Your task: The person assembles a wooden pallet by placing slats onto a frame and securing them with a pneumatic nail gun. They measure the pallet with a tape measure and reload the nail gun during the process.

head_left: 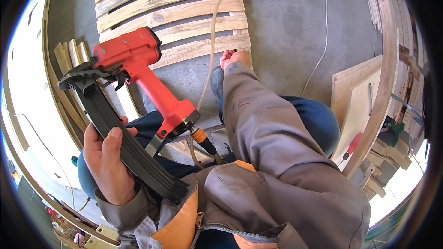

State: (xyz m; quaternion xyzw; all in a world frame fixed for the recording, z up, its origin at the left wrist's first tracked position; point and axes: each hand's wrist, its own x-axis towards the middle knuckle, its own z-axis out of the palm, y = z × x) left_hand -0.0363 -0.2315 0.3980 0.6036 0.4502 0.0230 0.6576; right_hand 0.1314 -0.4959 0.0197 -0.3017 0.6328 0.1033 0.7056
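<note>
My left hand (107, 163) grips the long black magazine of a red pneumatic nail gun (138, 71), held up close over my lap at the lower left. A beige air hose (213, 37) runs from the gun's orange fitting up across the floor. My right hand (233, 57) reaches forward in a grey sleeve and rests on the near corner of a slatted wooden panel (175, 16) lying on the concrete floor; its fingers are mostly hidden behind the sleeve and the panel's edge.
Short wood strips (71, 55) stand bundled at the left behind the gun. Plywood sheets (357, 101) with a red-handled tool lie at the right, beside stacked lumber. A thin white cord (323, 32) crosses the grey floor.
</note>
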